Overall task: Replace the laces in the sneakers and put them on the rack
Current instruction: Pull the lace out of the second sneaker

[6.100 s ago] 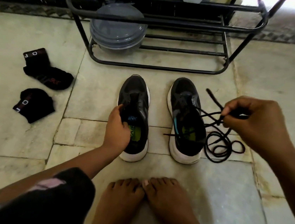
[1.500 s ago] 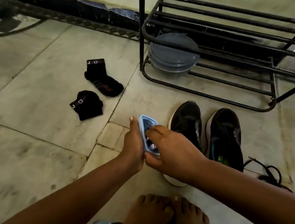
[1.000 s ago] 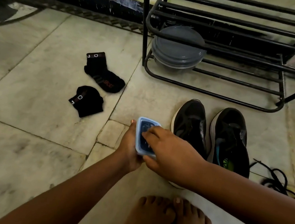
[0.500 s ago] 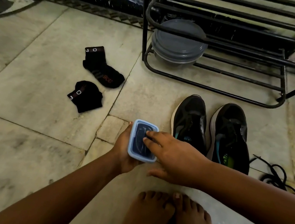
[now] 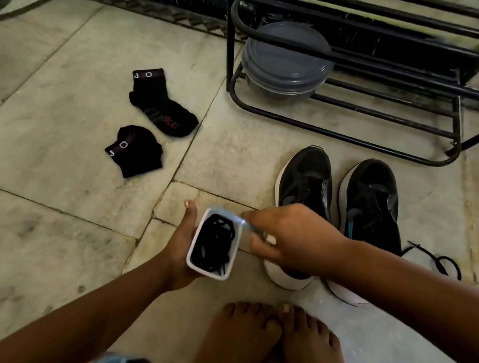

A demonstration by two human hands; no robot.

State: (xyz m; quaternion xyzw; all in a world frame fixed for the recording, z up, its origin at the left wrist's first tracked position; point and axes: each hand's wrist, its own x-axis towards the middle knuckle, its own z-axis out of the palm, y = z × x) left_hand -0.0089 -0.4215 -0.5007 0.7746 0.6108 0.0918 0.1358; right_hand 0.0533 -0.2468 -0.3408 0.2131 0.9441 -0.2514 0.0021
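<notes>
My left hand (image 5: 180, 249) holds a small white box (image 5: 194, 251) from below, and black laces (image 5: 215, 242) lie coiled inside it. My right hand (image 5: 291, 236) pinches the box's pale blue lid (image 5: 249, 226), lifted off to the right of the box. Two black sneakers with white soles stand side by side on the floor, the left sneaker (image 5: 307, 177) partly behind my right hand, the right sneaker (image 5: 374, 202) beside it. A loose black lace (image 5: 444, 261) lies on the floor right of the sneakers. The black metal rack (image 5: 357, 135) stands behind them.
A grey lidded round container (image 5: 286, 58) sits on the rack's lowest shelf. Two black socks (image 5: 163, 104) (image 5: 134, 150) lie on the stone floor to the left. My bare feet (image 5: 270, 343) are at the bottom of the view.
The lid was on the box half a second ago; my right hand has pulled it off to the right, and the laces inside now show. Earlier that hand held the loose lace by the right sneaker.
</notes>
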